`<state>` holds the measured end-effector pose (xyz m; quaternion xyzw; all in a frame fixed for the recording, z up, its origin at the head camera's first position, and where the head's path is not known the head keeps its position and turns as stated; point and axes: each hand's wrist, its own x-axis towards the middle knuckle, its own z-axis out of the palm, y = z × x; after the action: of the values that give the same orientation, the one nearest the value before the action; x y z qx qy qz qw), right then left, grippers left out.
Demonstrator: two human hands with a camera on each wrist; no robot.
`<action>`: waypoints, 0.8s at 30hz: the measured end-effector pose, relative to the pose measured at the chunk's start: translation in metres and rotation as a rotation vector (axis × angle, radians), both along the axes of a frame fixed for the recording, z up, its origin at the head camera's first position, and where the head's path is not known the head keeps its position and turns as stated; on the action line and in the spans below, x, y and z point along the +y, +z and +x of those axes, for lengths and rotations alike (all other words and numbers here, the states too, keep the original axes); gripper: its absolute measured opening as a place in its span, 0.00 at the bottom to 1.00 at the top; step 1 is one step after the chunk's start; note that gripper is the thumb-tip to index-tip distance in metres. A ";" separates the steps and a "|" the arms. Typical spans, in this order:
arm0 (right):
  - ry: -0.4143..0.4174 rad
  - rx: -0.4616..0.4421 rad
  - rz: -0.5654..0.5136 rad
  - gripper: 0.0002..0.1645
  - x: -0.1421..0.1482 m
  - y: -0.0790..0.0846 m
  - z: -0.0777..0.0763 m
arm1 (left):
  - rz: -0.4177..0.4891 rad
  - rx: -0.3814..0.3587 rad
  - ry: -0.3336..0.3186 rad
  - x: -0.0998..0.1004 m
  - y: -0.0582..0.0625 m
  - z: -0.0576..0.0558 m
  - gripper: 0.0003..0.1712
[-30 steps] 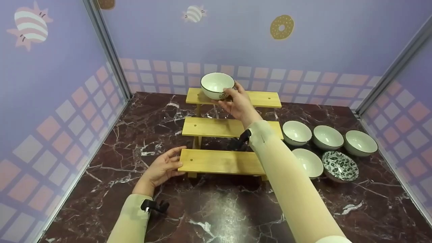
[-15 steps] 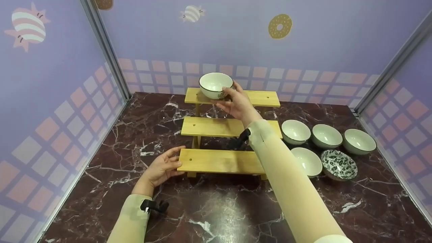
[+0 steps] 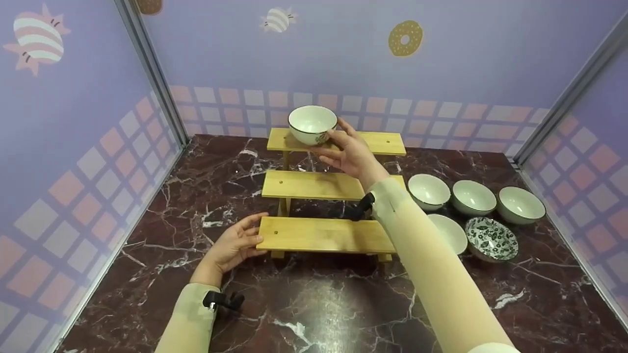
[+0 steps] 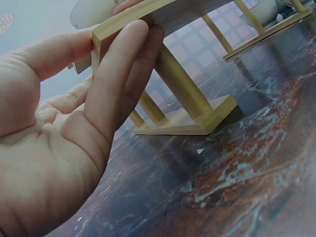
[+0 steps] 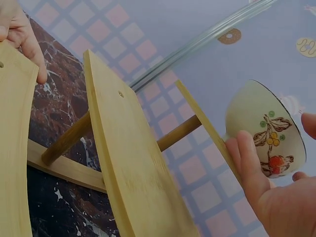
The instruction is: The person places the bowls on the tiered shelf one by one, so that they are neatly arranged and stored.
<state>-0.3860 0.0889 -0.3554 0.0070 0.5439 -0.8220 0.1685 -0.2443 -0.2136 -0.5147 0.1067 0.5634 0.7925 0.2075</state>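
A white bowl [image 3: 312, 122] with a dark rim sits upright at the left part of the top board of the three-step wooden stand [image 3: 319, 235]. In the right wrist view the bowl [image 5: 269, 133] shows a painted leaf-and-fruit design. My right hand [image 3: 355, 154] is at the bowl's right side, its fingers loosely spread; lower fingers [image 5: 249, 165] lie by its base and the board's edge, with an upper fingertip apart from the wall. With my left hand [image 3: 235, 245] I hold the left end of the lowest board [image 4: 128, 22], fingers and thumb on either side.
Right of the stand, several white bowls [image 3: 473, 197] and a black-and-white patterned bowl [image 3: 492, 239] stand on the dark marbled tabletop [image 3: 171, 235]. My right forearm partly covers one plain bowl [image 3: 451, 233]. Patterned walls [image 3: 343, 59] enclose the back and sides.
The right hand has eased slightly right and down from the bowl, its fingers loosening. The bowl stays on the top board, and the left hand keeps its place on the lowest board.
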 end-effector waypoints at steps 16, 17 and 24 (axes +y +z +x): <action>0.062 0.086 0.027 0.40 0.046 -0.002 0.030 | 0.011 -0.003 -0.006 0.000 0.002 0.002 0.44; 0.065 0.090 0.031 0.39 0.050 -0.001 0.032 | 0.009 -0.004 -0.005 0.000 0.002 0.002 0.44; 0.057 0.117 0.027 0.38 0.085 -0.001 0.052 | 0.006 -0.006 -0.007 0.001 0.002 0.001 0.43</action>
<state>-0.3344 0.1744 -0.3563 -0.0543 0.5640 -0.8083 0.1599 -0.2435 -0.2127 -0.5128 0.1069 0.5598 0.7939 0.2117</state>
